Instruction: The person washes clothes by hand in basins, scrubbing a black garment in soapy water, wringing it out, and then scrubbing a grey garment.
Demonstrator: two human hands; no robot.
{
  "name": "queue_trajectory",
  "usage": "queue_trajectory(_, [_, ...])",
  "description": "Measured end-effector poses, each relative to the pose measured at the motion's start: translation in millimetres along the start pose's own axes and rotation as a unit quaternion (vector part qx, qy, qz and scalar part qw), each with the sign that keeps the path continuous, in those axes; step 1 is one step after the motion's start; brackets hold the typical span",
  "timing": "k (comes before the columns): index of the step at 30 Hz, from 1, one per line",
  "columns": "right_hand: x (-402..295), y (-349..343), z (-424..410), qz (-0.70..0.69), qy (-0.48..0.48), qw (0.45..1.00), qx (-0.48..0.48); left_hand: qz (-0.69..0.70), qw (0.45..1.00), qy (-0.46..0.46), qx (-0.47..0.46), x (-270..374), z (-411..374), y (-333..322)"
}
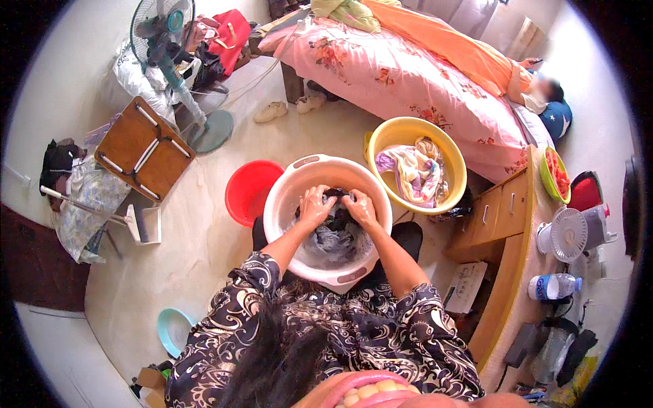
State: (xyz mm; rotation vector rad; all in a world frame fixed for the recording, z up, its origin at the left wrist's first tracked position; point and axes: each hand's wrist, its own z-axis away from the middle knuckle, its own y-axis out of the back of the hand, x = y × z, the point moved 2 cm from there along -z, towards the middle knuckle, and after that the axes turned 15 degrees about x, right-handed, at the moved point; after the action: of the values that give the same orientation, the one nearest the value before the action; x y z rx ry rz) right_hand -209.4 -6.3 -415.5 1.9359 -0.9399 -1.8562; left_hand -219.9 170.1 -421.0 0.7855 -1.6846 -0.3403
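Note:
A pale pink plastic basin (330, 277) stands between my knees, with wet grey and dark cloth (334, 239) in cloudy water inside it. My left hand (315, 205) and my right hand (360, 207) are both wet and grip a dark part of the cloth, side by side near the middle of the basin. My fingertips are partly hidden in the folds. Behind the basin's left side stands a red plastic tub (247, 191). To the right, a yellow tub (375, 137) holds a bunched light cloth with coloured patches (413, 171).
A bed with a pink floral sheet (367, 66) lies beyond, with a person (535, 94) on it. Wooden drawers (492, 209) stand at right. A standing fan (211, 131) and a folded table (145, 148) are at left. A light blue basin (173, 331) sits at lower left.

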Motion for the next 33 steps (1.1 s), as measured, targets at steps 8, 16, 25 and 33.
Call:
queue_trajectory(8, [-6.7, 34.4, 30.2, -0.094, 0.108, 0.989, 0.048, 0.19, 0.975, 0.115, -0.018, 17.5, -7.0, 27.6])
queue_trajectory(16, [-16.7, 63.3, 53.4, -0.102, 0.092, 0.982, -0.127, 0.035, 0.999, 0.018, 0.027, 7.6, 25.2, 50.1])
queue_trajectory(25, [-11.9, 31.7, 62.0, 0.098, 0.049, 0.989, -0.102, -0.075, 0.991, 0.079, -0.079, 29.8, 81.0, 47.7])
queue_trajectory(33, [-11.7, 9.7, 60.9, 0.194, -0.008, 0.975, -0.11, -0.169, 0.984, 0.027, -0.056, 30.6, 73.5, 28.2])
